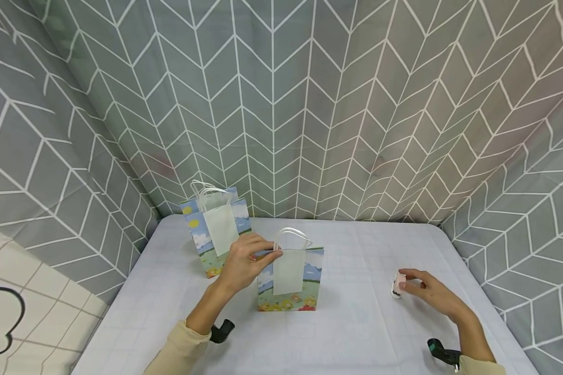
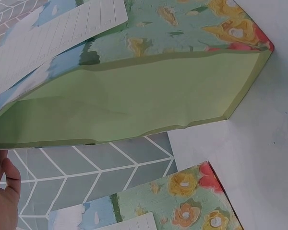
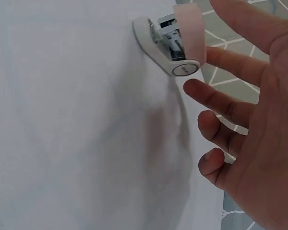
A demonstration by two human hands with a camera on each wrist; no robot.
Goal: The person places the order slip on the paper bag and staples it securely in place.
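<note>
A paper gift bag point(image 1: 311, 289) with a sky-and-flower print and white handles stands at mid-table. My left hand point(image 1: 246, 260) pinches its top left edge between thumb and fingers, beside a white lined panel point(image 1: 288, 273) on its front. The left wrist view shows the bag's pale green side point(image 2: 120, 105). Over on the right, a small pink and white stapler point(image 3: 191, 36) stands on the table. Around it are the loosely bent, spread fingers of my right hand point(image 1: 429, 291), thumb apart from the stapler in the right wrist view.
Behind my left hand, more printed paper bags point(image 1: 197, 224) stand overlapping at the back left. A white cloth point(image 1: 352, 333) covers the table. Grey curtains point(image 1: 291, 114) with white chevron lines enclose the back and sides.
</note>
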